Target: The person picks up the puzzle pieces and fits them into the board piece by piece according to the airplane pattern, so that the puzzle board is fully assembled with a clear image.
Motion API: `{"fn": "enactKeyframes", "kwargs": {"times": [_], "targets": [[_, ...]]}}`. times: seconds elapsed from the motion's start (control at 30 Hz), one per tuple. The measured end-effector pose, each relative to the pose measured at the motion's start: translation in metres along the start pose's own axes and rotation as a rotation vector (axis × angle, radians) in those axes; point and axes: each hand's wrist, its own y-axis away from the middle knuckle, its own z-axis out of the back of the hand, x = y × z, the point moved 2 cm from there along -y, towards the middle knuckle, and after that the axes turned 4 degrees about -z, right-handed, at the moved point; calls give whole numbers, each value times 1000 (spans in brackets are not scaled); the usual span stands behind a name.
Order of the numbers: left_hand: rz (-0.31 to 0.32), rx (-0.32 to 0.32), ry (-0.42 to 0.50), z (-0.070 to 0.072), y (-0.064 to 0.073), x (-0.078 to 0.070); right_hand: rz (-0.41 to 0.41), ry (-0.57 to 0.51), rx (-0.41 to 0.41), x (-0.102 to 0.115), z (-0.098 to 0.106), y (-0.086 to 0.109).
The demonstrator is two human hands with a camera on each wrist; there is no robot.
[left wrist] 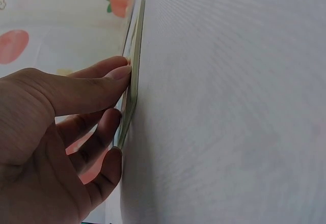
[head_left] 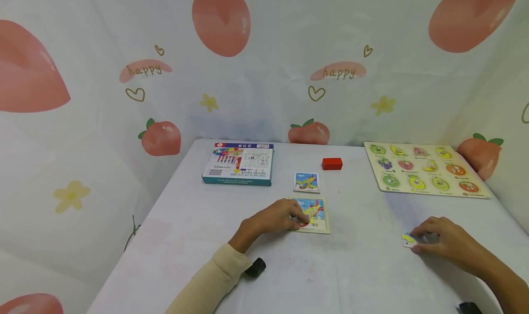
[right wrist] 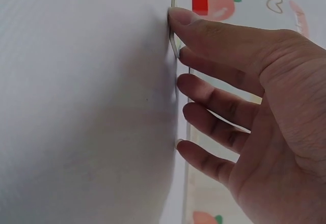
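A small wooden jigsaw puzzle [head_left: 320, 213] with a yellow and red airplane picture lies flat on the table. Over its left side, my left hand [head_left: 281, 216] pinches a puzzle piece [head_left: 304, 224] at the board's lower part, largely covered by the fingers. The left wrist view shows thumb and index fingertip close together against the board [left wrist: 136, 71], other fingers bent. Off to the right, my right hand [head_left: 446, 243] pinches a loose yellow, blue and white puzzle piece [head_left: 408, 241] by its edge. That piece [right wrist: 173, 35] appears edge-on in the right wrist view.
Behind the puzzle lies an airplane picture card [head_left: 306, 182], with a red block [head_left: 332, 164] further back. A boxed set [head_left: 237, 165] lies at the back left, and a fruit puzzle board [head_left: 425, 171] at the back right. A patterned cloth backs the table.
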Motion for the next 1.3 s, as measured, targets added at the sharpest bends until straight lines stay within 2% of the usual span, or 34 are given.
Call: {"fn": "enactKeyframes", "kwargs": {"times": [0.47, 0.73, 1.0, 1.3], "targets": [[8, -3, 13, 0, -1, 0, 19, -2, -37, 1, 0, 2], [8, -3, 18, -1, 0, 1, -16, -8, -2, 3, 0, -2], [22, -1, 21, 0, 0, 1, 30, 14, -60, 12, -3, -4], [29, -5, 23, -1, 0, 1, 138, 16, -78, 43, -7, -18]]}}
